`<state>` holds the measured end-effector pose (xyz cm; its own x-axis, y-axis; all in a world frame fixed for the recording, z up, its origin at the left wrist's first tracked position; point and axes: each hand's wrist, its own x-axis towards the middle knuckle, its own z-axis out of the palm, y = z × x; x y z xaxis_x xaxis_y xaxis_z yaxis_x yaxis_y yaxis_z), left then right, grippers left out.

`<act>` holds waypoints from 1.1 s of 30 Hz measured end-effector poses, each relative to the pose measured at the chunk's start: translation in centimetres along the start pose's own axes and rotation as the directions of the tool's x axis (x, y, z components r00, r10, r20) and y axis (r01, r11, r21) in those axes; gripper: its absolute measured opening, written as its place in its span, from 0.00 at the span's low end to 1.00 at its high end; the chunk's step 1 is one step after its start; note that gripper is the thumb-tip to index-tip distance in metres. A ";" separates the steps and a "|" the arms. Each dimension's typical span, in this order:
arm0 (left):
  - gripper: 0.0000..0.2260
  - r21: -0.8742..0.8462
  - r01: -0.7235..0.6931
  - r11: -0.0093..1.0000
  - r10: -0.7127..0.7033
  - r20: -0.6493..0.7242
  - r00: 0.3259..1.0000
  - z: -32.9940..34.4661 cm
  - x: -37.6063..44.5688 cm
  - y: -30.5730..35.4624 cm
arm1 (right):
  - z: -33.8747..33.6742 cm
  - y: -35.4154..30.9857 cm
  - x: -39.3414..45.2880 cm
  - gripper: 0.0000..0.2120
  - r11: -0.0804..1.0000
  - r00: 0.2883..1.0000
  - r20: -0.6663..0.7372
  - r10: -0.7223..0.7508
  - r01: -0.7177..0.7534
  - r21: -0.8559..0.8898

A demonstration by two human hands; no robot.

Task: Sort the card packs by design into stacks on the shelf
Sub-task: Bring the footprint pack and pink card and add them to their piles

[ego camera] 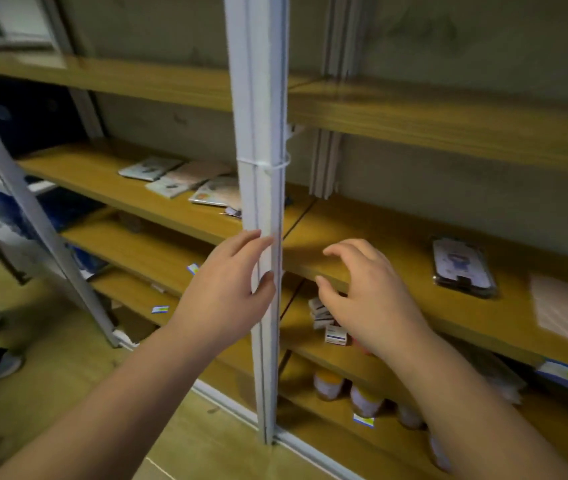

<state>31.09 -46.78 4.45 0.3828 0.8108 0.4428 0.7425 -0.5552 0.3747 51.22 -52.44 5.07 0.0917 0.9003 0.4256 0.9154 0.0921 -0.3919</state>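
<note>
Card packs (185,178) loose on left bay of middle shelf (109,181), four or so flat packs, overlapping, fanned toward upright post (261,202). Not stacked, designs blurred, can't sort by eye. One more pack, dark-edged sleeve (462,266), alone on right bay of same shelf level, well apart from the cluster.

Going left to right: dark boxes at far left, blurred. Cluster of packs just left of post. Left hand (227,292) low in front of post, fingers spread and resting against post's face, gripping nothing. Post between the two hands. Right hand (365,292) right of post, fingers curled and apart, empty, hovering at front edge of right bay. Small white boxes (327,320) on shelf below, under right hand. Jars (344,389) lower still. Pale sheet (566,306) at far right.

Key relation: cluster lies up and left of both hands, behind post line; left hand nearer, clear reach on its own side. Right hand blocked by post from cluster, but nearer the lone sleeve, up and right of it. Sleeve's long axis runs front to back, slightly tilted. Cluster packs angled, long axes roughly diagonal toward post.

Likely stage: early, sorting not visibly begun. Motion blur heavy, fine detail unreliable.
</note>
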 end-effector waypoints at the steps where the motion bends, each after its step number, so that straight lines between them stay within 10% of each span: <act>1: 0.24 0.001 0.003 1.000 -0.003 -0.007 1.000 -0.9 -0.2 -1.5 | 1.2 -1.4 0.5 0.18 1.000 1.000 0.006 -0.005 0.005 -0.002; 33: 0.28 0.223 0.259 0.940 -0.254 -0.053 0.966 -7.3 11.7 -35.2 | 22.7 -16.8 24.0 0.18 0.989 0.991 0.111 -0.072 0.057 0.137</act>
<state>5.45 -19.11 2.39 0.1519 0.9141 0.3759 0.9195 -0.2702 0.2854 29.11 -22.76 3.37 -0.0188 0.9330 0.3594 0.8568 0.2002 -0.4751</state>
